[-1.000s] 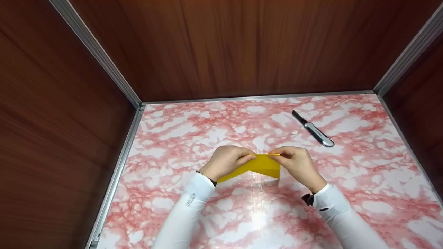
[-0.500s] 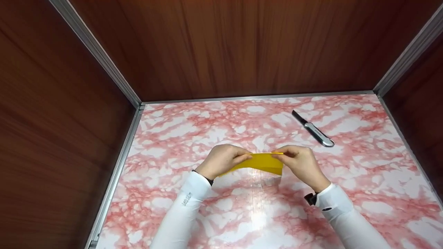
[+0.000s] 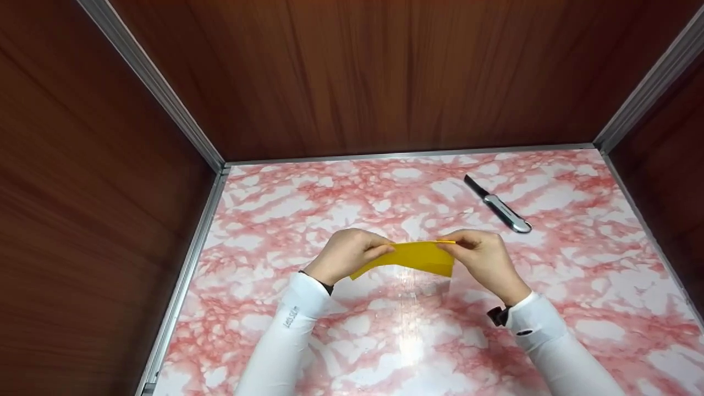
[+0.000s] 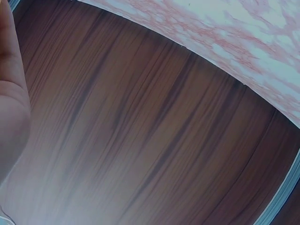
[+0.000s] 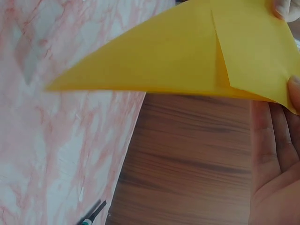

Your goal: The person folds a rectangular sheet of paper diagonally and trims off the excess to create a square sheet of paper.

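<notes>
A yellow sheet of paper is held up between both hands, above the table. My left hand pinches its upper edge near the left end, thumb on the near side. At the right end, my right hand pinches the same edge between thumb and fingers. The right wrist view shows the paper with a folded-over flap along one side and a pointed, curving free end. Only part of the left hand enters the left wrist view, where the paper cannot be made out.
On the table, patterned in pink and white marbling, a utility knife lies beyond the right hand with its dark tip pointing away to the left. Dark wood-grain panels with metal edging enclose the back and both sides.
Both hands keep their pinch on the paper. They have moved slightly apart, the left one leftward and the right one rightward, so more of the paper's upper edge shows between them. The knife has not moved.
</notes>
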Demonstrator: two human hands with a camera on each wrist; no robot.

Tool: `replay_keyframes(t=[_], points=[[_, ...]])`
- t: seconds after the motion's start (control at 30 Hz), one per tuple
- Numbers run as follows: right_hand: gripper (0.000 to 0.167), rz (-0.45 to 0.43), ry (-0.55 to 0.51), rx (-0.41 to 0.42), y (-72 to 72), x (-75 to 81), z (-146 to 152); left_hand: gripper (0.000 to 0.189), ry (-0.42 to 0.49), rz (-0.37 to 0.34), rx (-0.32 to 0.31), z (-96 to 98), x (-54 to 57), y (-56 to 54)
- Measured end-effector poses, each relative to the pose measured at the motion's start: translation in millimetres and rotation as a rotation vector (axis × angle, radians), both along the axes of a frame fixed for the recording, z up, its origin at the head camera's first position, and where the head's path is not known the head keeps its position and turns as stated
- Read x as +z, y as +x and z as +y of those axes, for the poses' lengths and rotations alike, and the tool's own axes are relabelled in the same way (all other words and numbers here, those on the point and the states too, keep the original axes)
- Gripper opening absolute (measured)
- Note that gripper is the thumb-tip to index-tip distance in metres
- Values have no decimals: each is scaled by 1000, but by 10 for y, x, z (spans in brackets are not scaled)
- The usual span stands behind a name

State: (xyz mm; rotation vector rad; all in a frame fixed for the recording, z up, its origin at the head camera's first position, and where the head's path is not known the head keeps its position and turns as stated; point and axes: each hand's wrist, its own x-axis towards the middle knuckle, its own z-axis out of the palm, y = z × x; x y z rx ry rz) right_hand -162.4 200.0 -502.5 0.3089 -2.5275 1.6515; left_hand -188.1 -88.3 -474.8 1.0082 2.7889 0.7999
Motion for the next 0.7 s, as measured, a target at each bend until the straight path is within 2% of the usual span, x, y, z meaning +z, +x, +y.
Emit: replay_keyframes(t=[0.13,0.3,0.4,0.53,0.7], points=[[8,-3,-1,9,-10,-6,19,30,3,13,-7,-8,-6,-3],[9,-20,-5,-6,5,9,45,30,16,-20,14,-34,-16,-3],[10,-31,-7,-13,11,11,60,29,14,-13,23,-54,-14,0],[9,-28,-14,-2,3,-3,76,31,23,-10,18,-66,-20,-2],[7,-9,-2,-29,-2,-19,113,32,38,-33,37,-102,-33,-4]])
